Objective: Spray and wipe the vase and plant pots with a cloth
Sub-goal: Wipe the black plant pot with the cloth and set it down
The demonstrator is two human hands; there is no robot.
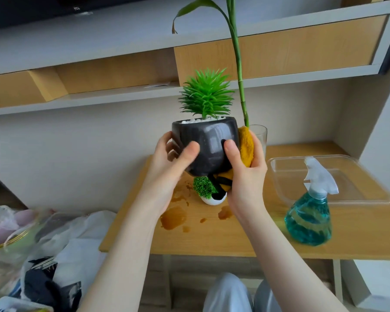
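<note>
The left hand (178, 158) grips the dark pot (205, 145) and holds it up in the air over the middle of the desk (212, 235), so every side can be reached. The right hand (245, 174) grips the yellow cloth (247, 147) and presses it on the pot's right side to rub it clean. The pot stands nearly upright, its spiky plant (205, 95) pointing up. The spray bottle (309, 217) waits near the desk's front right edge.

My body, as seen: left hand (173, 163) and right hand (245, 174), both bare; forearms unsleeved; light grey-blue trousers (230, 296) over my knees
</note>
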